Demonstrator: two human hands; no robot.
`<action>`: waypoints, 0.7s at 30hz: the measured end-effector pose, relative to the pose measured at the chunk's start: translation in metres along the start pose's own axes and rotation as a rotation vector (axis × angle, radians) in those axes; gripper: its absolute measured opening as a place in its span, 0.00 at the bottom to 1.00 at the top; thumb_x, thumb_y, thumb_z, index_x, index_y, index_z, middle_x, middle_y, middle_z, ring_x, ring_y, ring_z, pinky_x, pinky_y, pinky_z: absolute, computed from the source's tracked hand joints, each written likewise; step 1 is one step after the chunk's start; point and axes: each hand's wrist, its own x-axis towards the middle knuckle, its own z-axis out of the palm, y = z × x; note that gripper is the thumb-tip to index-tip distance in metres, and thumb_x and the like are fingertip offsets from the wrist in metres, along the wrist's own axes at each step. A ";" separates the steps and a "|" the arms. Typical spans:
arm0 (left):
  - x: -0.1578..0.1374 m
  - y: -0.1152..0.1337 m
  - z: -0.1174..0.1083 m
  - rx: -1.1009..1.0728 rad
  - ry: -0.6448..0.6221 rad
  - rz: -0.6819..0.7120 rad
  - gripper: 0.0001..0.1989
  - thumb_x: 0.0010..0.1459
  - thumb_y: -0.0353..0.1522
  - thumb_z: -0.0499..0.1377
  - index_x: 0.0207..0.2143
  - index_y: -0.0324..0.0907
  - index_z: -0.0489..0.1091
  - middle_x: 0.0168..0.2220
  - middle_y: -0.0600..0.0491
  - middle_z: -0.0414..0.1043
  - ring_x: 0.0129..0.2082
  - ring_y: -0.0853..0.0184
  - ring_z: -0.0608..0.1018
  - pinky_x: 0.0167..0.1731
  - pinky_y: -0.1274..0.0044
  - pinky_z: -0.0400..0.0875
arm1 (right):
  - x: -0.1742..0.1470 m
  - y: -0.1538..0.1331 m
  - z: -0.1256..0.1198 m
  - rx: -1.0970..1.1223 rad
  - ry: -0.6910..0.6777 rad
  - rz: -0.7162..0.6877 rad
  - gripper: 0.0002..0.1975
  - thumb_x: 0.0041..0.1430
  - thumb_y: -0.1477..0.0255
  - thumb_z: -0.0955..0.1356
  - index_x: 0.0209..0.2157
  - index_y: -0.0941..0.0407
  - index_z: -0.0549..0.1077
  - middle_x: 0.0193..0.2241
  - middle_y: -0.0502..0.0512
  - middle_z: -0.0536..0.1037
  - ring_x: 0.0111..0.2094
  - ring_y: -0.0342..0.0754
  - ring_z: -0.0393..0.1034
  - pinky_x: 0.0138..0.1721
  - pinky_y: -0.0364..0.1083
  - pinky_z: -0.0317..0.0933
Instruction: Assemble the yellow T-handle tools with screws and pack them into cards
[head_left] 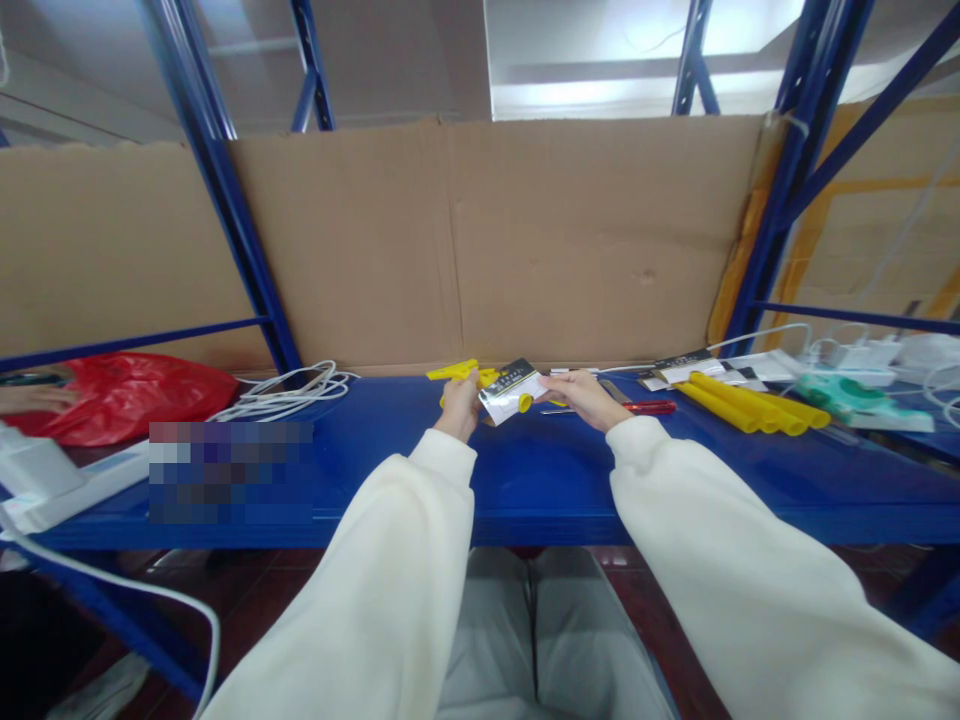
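Over the blue tabletop, both my hands grip a black-and-white printed sheet [510,385]. My left hand [459,405] is closed at its left edge, and my right hand [585,397] pinches its right corner. The round end of a yellow tube [525,403] shows at the sheet's lower edge; how far the sheet wraps around it I cannot tell. Other yellow pieces [453,370] lie just behind my left hand, partly hidden by it. Beside my right hand rests a screwdriver with a red handle [651,407], its shaft pointing left.
Several yellow tubes [750,405] lie at the right, with printed sheets [681,368] behind them and a green-and-white item [862,400] beyond. Coiled white cable [292,390], a red bag [150,390], another person's hand [41,398] and a white power strip [97,485] are at left. Cardboard [525,240] stands behind.
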 end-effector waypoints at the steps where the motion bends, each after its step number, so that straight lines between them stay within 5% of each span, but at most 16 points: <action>1: 0.000 0.000 0.000 -0.003 -0.005 0.003 0.07 0.59 0.26 0.60 0.41 0.40 0.73 0.29 0.50 0.78 0.32 0.62 0.82 0.33 0.73 0.78 | 0.000 0.000 0.000 -0.006 0.002 0.000 0.15 0.39 0.61 0.79 0.24 0.58 0.81 0.28 0.58 0.83 0.32 0.52 0.79 0.42 0.50 0.73; 7: -0.004 -0.001 -0.001 -0.010 -0.176 -0.079 0.04 0.53 0.21 0.61 0.31 0.35 0.73 0.20 0.54 0.73 0.20 0.69 0.76 0.26 0.78 0.73 | 0.001 0.001 -0.001 -0.082 0.078 -0.003 0.14 0.39 0.62 0.79 0.24 0.58 0.81 0.29 0.57 0.83 0.33 0.52 0.79 0.42 0.50 0.72; 12: -0.006 -0.003 -0.002 0.010 -0.350 -0.168 0.03 0.52 0.23 0.63 0.26 0.35 0.73 0.22 0.51 0.75 0.20 0.69 0.76 0.26 0.78 0.72 | 0.002 0.002 -0.002 -0.120 0.111 -0.021 0.15 0.39 0.61 0.79 0.24 0.58 0.81 0.27 0.55 0.83 0.33 0.50 0.78 0.44 0.49 0.70; 21: -0.004 -0.003 0.003 -0.008 -0.262 -0.065 0.06 0.49 0.21 0.61 0.31 0.36 0.73 0.24 0.53 0.75 0.23 0.70 0.77 0.30 0.78 0.74 | 0.004 0.005 -0.004 -0.149 0.171 -0.045 0.15 0.42 0.60 0.78 0.23 0.58 0.80 0.27 0.56 0.83 0.33 0.49 0.77 0.44 0.49 0.69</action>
